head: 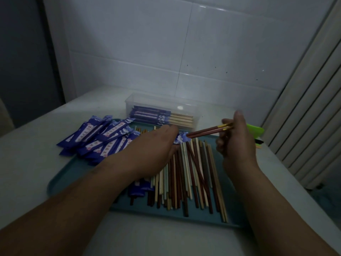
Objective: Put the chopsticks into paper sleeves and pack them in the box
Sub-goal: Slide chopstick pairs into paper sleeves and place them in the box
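My right hand [235,137] pinches the gold-banded ends of a pair of dark red chopsticks [204,131]. Their tips sit in the mouth of a blue paper sleeve [181,138], which my left hand [155,146] holds; the hand hides most of the sleeve. Several loose chopsticks [188,174], brown and pale, lie on the teal tray [184,217] under my hands. A heap of blue paper sleeves [99,137] covers the tray's left end. Behind the tray stands a clear plastic box [160,108] with several sleeved pairs [156,116] inside.
Near my left wrist, one sleeved pair [137,189] lies on the tray. A green object [255,131] sits at the counter's right, beside a ribbed panel [304,108]. White tiled wall [166,43] rises behind the box.
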The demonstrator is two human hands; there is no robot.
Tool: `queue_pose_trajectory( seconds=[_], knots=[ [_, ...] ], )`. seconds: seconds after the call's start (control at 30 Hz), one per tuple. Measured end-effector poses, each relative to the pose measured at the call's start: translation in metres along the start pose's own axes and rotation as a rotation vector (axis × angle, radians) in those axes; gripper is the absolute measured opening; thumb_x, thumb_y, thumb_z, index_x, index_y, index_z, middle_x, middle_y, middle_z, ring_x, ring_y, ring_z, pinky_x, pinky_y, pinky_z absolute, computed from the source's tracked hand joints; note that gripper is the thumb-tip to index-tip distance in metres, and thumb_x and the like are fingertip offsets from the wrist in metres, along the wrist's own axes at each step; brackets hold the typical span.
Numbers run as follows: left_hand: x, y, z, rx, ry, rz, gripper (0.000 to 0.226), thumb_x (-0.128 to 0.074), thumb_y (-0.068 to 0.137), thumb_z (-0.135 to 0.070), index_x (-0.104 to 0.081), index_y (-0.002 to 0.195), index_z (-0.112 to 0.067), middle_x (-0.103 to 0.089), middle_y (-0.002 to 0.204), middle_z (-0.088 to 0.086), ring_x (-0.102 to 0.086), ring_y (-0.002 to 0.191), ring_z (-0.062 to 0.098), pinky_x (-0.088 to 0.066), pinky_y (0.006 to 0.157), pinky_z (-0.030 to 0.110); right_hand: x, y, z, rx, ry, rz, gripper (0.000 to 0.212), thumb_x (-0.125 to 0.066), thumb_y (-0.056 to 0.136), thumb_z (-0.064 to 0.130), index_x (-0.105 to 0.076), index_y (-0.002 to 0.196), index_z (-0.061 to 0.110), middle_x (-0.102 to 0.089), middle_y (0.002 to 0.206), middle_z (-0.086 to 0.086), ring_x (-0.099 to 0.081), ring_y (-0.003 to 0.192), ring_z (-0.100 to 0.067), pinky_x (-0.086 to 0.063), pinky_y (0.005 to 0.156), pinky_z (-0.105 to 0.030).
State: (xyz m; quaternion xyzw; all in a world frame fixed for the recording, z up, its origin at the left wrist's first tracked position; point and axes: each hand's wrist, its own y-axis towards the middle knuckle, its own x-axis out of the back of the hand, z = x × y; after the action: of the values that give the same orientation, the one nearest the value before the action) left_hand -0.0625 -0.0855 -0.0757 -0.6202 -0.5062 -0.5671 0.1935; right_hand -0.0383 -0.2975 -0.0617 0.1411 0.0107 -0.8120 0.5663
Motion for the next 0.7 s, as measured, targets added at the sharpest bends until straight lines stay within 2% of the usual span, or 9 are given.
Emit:
queue_pose_trajectory(
  seconds=[0.1, 0.23, 0.4, 0.5, 0.63, 0.7],
  knots=[
    [-0.003, 0.001, 0.002, -0.018, 0.024, -0.002, 0.015, -0.042, 0.108, -0.040, -0.044, 0.114, -0.026, -0.045, 0.104, -0.006, -0.043, 0.083, 0.013, -0.027, 0.070, 0.033, 0.002, 0.003, 0.000, 0.051, -0.091, -0.038, 0.028, -0.047, 0.105, 0.034, -0.064, 0.092, 0.016, -0.047, 0.057, 0.002, -0.045, 0.046, -0.012, -0.033, 0.047, -0.027],
    [-0.005, 0.002, 0.006, -0.024, 0.058, -0.005, 0.021, -0.041, 0.108, -0.042, -0.047, 0.120, -0.025, -0.052, 0.114, -0.002, -0.052, 0.094, 0.017, -0.033, 0.076, 0.033, -0.004, -0.001, -0.010, 0.069, -0.292, 0.077, 0.041, -0.040, 0.108, 0.042, -0.064, 0.084, 0.018, -0.053, 0.061, -0.001, -0.050, 0.052, -0.016, -0.037, 0.049, -0.027],
    [-0.004, 0.004, 0.007, -0.030, 0.092, -0.047, 0.023, -0.044, 0.108, -0.041, -0.047, 0.123, -0.024, -0.052, 0.115, -0.001, -0.055, 0.096, 0.022, -0.032, 0.075, 0.035, -0.003, 0.001, -0.010, 0.082, -0.318, 0.071, 0.042, -0.040, 0.106, 0.048, -0.065, 0.091, 0.018, -0.054, 0.071, -0.005, -0.053, 0.060, -0.019, -0.040, 0.053, -0.029],
    [-0.004, 0.003, 0.009, -0.023, 0.110, -0.050, 0.023, -0.043, 0.108, -0.041, -0.046, 0.125, -0.025, -0.051, 0.116, -0.002, -0.054, 0.097, 0.020, -0.033, 0.077, 0.035, -0.004, -0.002, -0.009, 0.065, -0.372, 0.161, 0.047, -0.036, 0.109, 0.046, -0.065, 0.093, 0.013, -0.054, 0.065, -0.004, -0.051, 0.052, -0.017, -0.038, 0.046, -0.027],
    [-0.003, 0.005, 0.013, -0.024, 0.139, -0.060, 0.022, -0.042, 0.108, -0.041, -0.045, 0.124, -0.026, -0.050, 0.115, -0.002, -0.048, 0.092, 0.017, -0.029, 0.077, 0.034, -0.003, -0.002, -0.008, 0.027, -0.326, 0.141, 0.043, -0.038, 0.108, 0.044, -0.063, 0.095, 0.012, -0.052, 0.062, -0.003, -0.048, 0.047, -0.014, -0.036, 0.048, -0.029],
    [-0.004, 0.007, 0.015, -0.027, 0.162, -0.064, 0.022, -0.042, 0.108, -0.040, -0.043, 0.125, -0.026, -0.049, 0.117, -0.002, -0.045, 0.092, 0.017, -0.029, 0.078, 0.036, -0.003, -0.003, -0.006, 0.023, -0.341, 0.198, 0.040, -0.037, 0.108, 0.040, -0.061, 0.099, 0.010, -0.053, 0.062, -0.003, -0.048, 0.047, -0.016, -0.035, 0.047, -0.028]
  ],
)
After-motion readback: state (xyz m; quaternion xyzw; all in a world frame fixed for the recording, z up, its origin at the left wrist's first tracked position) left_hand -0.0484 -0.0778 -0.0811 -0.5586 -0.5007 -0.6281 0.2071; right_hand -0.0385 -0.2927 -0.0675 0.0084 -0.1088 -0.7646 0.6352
